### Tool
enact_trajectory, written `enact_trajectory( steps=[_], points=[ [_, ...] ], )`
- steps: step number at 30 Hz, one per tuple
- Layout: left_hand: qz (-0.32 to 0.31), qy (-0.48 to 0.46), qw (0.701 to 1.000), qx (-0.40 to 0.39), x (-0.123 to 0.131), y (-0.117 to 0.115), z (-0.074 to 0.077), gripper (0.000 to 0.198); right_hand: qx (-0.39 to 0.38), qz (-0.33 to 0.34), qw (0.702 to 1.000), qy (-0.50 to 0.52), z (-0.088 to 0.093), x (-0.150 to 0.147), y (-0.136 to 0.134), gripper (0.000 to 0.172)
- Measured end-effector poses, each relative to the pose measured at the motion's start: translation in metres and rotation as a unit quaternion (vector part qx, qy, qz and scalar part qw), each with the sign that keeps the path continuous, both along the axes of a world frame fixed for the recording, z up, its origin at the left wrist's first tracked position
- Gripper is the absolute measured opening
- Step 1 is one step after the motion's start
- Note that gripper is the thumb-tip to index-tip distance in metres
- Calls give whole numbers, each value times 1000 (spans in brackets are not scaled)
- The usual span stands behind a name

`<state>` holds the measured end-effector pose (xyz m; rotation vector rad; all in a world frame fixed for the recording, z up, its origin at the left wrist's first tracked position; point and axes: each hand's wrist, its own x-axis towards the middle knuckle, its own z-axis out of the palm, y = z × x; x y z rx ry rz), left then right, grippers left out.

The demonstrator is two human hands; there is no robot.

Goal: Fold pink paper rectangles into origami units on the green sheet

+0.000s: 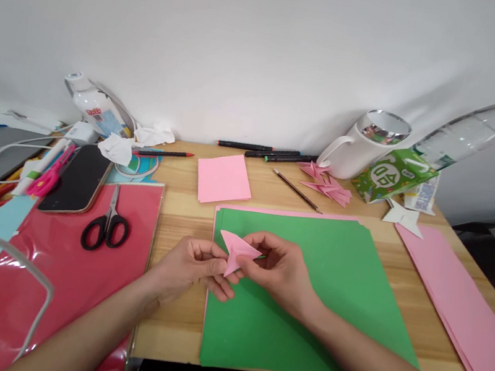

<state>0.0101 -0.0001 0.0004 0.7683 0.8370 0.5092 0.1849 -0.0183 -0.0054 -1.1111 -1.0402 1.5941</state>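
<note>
Pink folded piece [240, 248]: between both hands, just above the left edge of the green sheet [327, 305], pointed at its corners, with layered creases; I'd call it partway folded (the far side is hidden by fingers).
Left hand [191, 263]: at 8 o'clock of the piece, grip pinching its lower point between thumb and fingers.
Right hand [280, 269]: at 4 o'clock of it, grip closed on the opposite side, thumb on top, fingers behind.
Pink pointed pieces [332, 189]: between 1 and 2 o'clock from the hands, beside the mug [358, 153]; a small cluster, creased and set down, so apparently done.
Square pink sheets [224, 179]: at 11 o'clock, lying flat on the counter [169, 323]; no folding shows on them, so that stock looks unworked.
Long pink sheets [463, 307]: at 3 o'clock, stacked flat, seemingly unused as well.
White paper star [404, 218]: at 2 o'clock, already shaped.
Scissors [111, 214]: at 9 o'clock, untouched by either hand.
</note>
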Motion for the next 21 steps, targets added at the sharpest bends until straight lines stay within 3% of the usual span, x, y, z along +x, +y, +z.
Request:
enact_trajectory(
  steps=[5,16,21],
  points=[
    [-10,0,1000,-26,-1,0,1,34,-2,-4,1000,30,2,-3,-2,30],
    [-8,11,999,47,2,-3,2,31,3,-35,999,28,-3,-8,-5,26],
    [-13,7,999,35,1,-2,1,33,9,-56,998,28,-2,-7,-5,31]
  ],
)
